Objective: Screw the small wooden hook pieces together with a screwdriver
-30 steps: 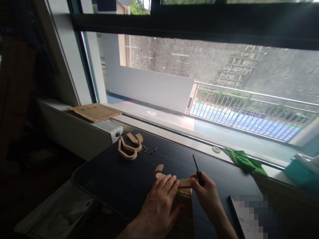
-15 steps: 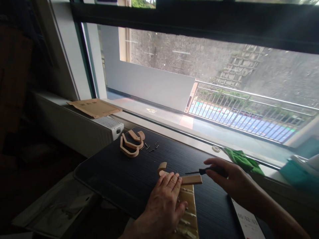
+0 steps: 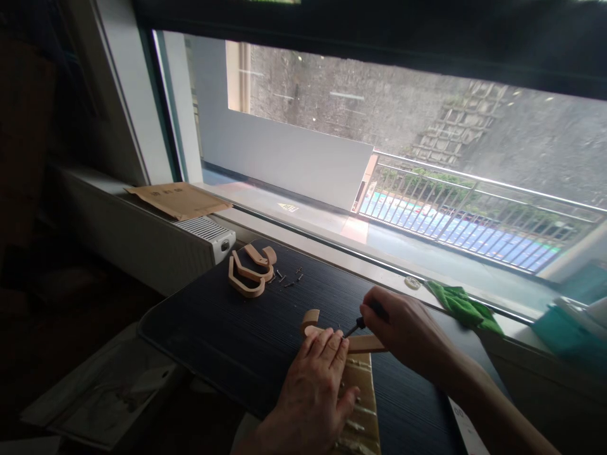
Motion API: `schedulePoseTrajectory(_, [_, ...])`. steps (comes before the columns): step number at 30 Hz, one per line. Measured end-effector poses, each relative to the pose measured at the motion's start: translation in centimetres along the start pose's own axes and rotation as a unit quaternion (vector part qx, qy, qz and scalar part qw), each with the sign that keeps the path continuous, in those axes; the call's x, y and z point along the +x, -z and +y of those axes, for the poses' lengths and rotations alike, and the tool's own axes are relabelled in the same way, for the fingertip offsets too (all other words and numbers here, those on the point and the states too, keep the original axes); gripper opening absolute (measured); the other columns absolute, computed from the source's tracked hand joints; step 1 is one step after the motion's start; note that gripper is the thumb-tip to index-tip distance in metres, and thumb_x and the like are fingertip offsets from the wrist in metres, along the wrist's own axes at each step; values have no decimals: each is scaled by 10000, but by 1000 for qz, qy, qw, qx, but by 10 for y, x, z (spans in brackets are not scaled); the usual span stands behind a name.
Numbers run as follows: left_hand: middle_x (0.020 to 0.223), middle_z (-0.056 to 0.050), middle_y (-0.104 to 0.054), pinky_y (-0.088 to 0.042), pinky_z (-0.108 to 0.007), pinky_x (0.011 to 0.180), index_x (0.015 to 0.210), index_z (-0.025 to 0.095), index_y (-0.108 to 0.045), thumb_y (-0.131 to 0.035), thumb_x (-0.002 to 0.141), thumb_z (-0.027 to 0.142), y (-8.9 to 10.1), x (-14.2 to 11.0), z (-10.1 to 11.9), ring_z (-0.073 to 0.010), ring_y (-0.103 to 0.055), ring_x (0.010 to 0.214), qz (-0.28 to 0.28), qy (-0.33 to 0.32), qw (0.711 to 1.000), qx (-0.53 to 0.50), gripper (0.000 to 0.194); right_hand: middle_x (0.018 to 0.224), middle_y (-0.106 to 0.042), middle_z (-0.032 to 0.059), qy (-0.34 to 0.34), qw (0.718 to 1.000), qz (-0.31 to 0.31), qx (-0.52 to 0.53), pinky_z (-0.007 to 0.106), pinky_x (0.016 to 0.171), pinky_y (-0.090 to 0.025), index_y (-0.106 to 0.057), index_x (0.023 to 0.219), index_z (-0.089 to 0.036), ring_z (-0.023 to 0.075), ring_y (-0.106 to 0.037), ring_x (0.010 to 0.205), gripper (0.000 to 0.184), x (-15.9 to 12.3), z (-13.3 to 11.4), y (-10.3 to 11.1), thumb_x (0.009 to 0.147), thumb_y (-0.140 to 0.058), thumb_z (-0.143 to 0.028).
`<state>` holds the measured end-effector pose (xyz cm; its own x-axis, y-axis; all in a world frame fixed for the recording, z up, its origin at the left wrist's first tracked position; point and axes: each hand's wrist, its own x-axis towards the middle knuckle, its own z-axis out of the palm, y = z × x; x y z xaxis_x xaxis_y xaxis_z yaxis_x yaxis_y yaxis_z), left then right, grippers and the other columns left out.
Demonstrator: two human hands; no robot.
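My left hand (image 3: 315, 382) bends its fingers over a pale wooden hook (image 3: 366, 344), pinning it down, with the thumb spread along a yellowish, tape-like block (image 3: 361, 398) below. The hook's curved end (image 3: 310, 319) shows beyond my fingers. My right hand (image 3: 403, 328) is wrapped round the dark handle of a screwdriver (image 3: 361, 322). The shaft slants down to my left fingertips, at the hook. Whether its tip sits in a screw is hidden. Farther back on the table lie several loose screws (image 3: 298, 278) and more wooden hooks (image 3: 246, 287).
The dark table (image 3: 199, 328) stands against a windowsill holding a green cloth (image 3: 465, 306) and a small roll of tape (image 3: 411, 282). Partly under my right forearm lies a phone (image 3: 465, 423). A radiator (image 3: 208, 234) bears a brown envelope (image 3: 180, 199) at left.
My right hand has moved left and turned, bringing the screwdriver from nearly level to a steep slant with its shaft at the hook. My left hand stays in place.
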<state>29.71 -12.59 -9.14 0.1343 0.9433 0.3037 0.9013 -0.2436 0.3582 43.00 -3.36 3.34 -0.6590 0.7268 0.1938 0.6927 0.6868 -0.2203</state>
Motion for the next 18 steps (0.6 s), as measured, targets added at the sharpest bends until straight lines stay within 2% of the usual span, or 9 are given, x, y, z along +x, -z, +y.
schedulePoseTrajectory(18, [1461,-64,-354,-215,-423,1125,1407,169,-344,-377,930,507,-2,-4,0,-238,-288,1349,0,-6,1000,3,585,610,-579,-23,7,999,-31,-6,237,516,-248,-552,782,-213,112,-460,519,160,6,-3,2,868,-442,-290])
